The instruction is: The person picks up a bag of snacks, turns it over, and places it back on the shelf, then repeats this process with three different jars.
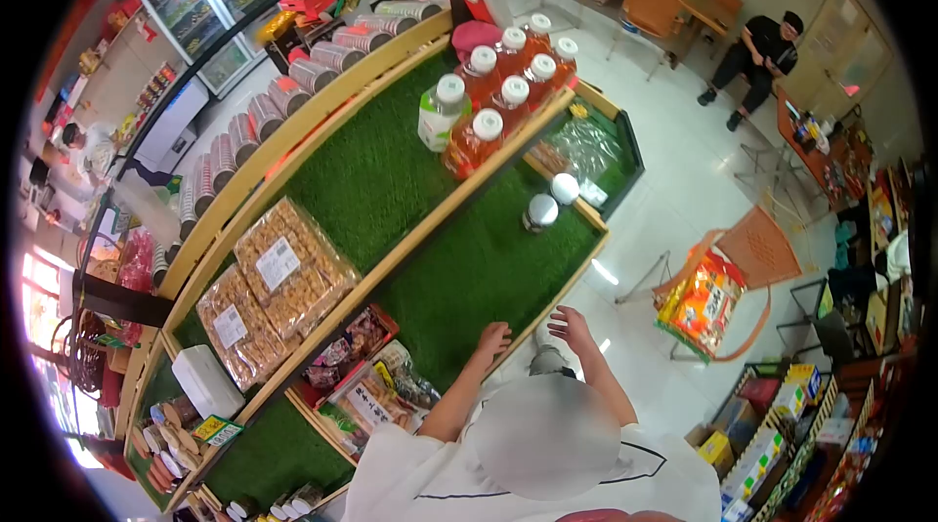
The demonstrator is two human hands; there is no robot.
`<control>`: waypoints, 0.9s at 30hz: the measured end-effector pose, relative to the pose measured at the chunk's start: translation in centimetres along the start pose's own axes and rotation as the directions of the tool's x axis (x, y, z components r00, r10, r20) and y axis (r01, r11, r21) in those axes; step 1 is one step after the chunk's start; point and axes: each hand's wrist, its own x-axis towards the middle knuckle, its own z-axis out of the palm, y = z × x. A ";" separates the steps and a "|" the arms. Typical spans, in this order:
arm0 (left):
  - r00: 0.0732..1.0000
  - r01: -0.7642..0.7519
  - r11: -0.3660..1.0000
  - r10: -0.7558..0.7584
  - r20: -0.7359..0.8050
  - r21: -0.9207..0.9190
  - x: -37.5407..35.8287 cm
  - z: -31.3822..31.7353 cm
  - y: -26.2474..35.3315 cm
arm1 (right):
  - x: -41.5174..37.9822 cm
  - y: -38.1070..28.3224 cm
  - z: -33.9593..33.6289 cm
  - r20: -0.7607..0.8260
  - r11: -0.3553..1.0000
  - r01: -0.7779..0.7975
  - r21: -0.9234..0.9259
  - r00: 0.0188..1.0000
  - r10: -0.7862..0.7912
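Observation:
My left hand (493,340) hovers at the front edge of the lower shelf, its fingers loosely bent and nothing in them. Just to the right, over the floor beside the shelf, my right hand (569,327) has its fingers apart and is also bare. Green artificial grass (459,273) lines the lower shelf nearest both hands. Two white-capped jars (540,213) stand toward its far end. Packaged snacks (376,400) lie in a compartment left of my left arm. On the upper tier are wrapped blocks of puffed snack (278,263) and several bottles of reddish drink (476,143).
A wooden rail (391,273) divides the tiers. Silver cans (264,117) line the rack behind. At right, an orange chair (757,249) holds a snack bag (703,302), with stocked shelving (772,434) below. A person in black (767,53) sits by the far wall.

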 end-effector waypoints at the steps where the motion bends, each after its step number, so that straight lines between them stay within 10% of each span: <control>1: 0.999 -0.031 0.998 0.033 -0.029 0.051 1.1 0.4 1.0 | 2.4 -1.5 0.5 0.039 0.998 -0.028 0.061 0.999 0.026; 11: 0.756 -0.499 0.854 0.512 -0.408 0.146 14.4 8.1 16.6 | 19.2 -16.2 2.4 0.227 0.826 -0.327 0.459 0.942 0.247; 27: 0.573 -0.441 0.746 0.662 -0.483 0.499 18.2 16.8 21.4 | 25.1 -20.5 3.7 0.481 0.681 -0.700 0.215 0.682 0.550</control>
